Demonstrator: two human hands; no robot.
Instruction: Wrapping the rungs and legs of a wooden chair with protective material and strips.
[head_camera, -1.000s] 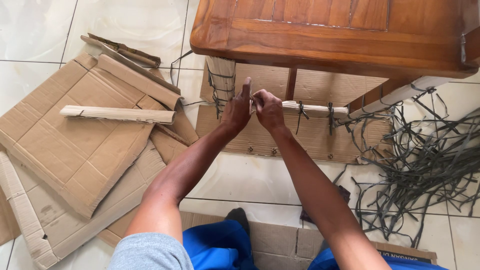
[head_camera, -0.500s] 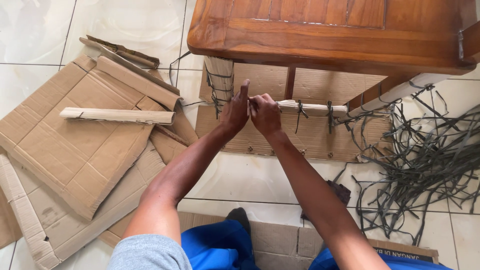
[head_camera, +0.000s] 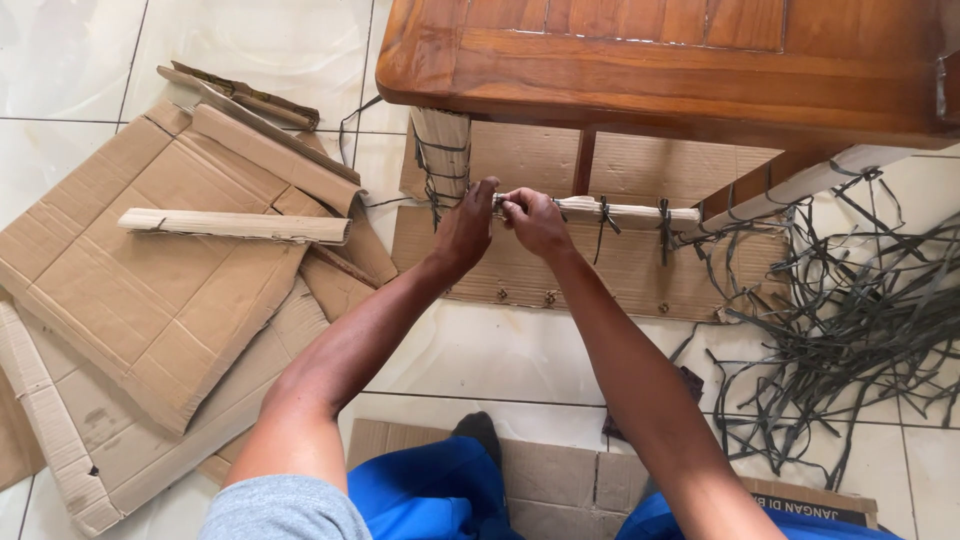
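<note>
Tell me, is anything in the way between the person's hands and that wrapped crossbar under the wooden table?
Nothing visible is. The left hand and right hand already touch the wrapped crossbar at its left end, beside the wrapped table leg. The wooden table sits above, not between.

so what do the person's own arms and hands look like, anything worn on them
Both arms are bare from the upper arm down. The left hand and right hand wear no gloves, and no rings, watch or bands show. A short grey sleeve covers the left shoulder; the right shoulder is out of frame. Blue trousers show below.
</note>
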